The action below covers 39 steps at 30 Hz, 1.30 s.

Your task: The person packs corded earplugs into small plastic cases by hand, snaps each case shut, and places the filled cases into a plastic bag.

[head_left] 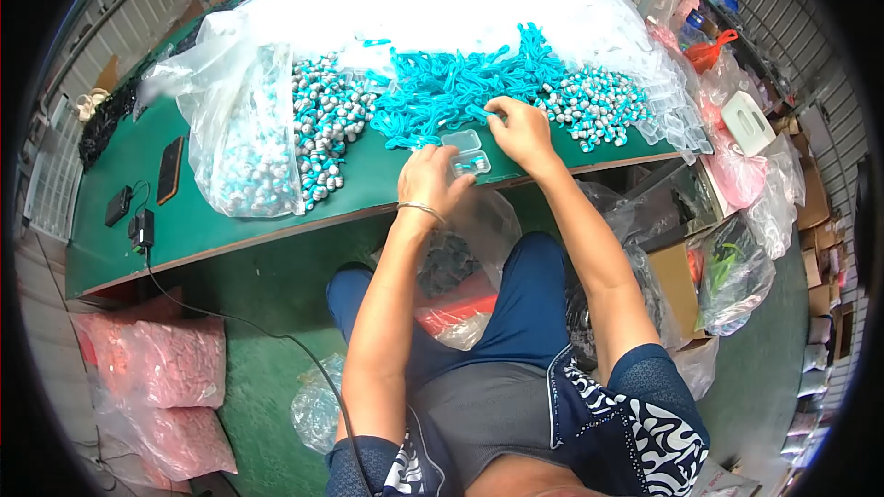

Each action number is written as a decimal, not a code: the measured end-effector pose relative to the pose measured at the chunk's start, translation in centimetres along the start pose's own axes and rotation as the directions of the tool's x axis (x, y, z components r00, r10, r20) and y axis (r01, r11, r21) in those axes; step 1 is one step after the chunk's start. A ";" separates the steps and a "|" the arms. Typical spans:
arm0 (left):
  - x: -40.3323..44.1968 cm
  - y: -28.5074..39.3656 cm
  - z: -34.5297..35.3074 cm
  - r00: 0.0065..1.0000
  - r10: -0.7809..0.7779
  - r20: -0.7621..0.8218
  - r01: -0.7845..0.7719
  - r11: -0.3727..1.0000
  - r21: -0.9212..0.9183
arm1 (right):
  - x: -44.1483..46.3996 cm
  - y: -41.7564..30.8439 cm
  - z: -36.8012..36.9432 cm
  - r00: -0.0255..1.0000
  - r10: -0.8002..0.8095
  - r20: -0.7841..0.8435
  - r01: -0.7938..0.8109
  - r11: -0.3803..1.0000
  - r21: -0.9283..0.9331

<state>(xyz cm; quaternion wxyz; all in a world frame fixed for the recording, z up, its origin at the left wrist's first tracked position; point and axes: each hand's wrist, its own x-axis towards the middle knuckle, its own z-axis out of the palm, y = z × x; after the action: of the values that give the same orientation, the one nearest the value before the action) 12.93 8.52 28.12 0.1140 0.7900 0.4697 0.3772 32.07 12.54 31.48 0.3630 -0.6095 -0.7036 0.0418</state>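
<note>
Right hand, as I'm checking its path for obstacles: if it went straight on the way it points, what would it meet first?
Most likely the pile of teal cords, just ahead of the right hand, which may already be touching it; one view leaves depth unclear.

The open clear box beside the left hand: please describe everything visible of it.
The box is small, colourless and transparent, apparently plastic. It lies open: the lid is on the far side, and the nearer half holds bright blue contents, too small to identify. It is near the front edge of the table, by the blue cords. The left hand is at its left side, apparently touching it.
</note>
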 end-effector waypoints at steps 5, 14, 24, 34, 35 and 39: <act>0.2 -0.1 -0.1 0.999 -0.025 0.028 0.026 0.999 -0.033 | -2.8 0.7 -1.6 0.985 -0.091 0.145 0.017 0.897 0.442; 0.5 0.7 -1.0 0.985 -0.105 0.138 0.110 0.994 -0.029 | -3.7 0.6 -0.2 0.928 -0.369 0.053 0.351 0.914 0.205; 0.1 -0.1 -0.1 1.000 -0.018 0.017 0.019 0.999 -0.042 | -6.2 -1.4 -0.9 0.871 -0.485 0.077 0.491 0.866 -0.098; 0.0 0.0 -0.1 1.000 -0.010 0.007 0.011 0.999 -0.038 | -4.8 -0.2 -1.2 0.965 -0.246 0.092 0.250 0.968 -0.031; 0.0 0.0 -0.1 1.000 -0.009 0.006 0.009 0.999 -0.037 | -3.9 0.4 -1.0 0.969 -0.187 0.159 0.189 0.982 0.002; 0.0 0.0 -0.2 1.000 -0.003 0.002 0.003 0.999 -0.044 | -1.9 1.2 0.5 0.956 -0.131 0.263 0.145 0.989 -0.034</act>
<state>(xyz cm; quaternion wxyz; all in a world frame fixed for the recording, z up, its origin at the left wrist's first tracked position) 12.80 8.52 28.22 0.1322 0.7870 0.4624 0.3865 32.75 11.35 29.70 0.2532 -0.5576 -0.7867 0.0774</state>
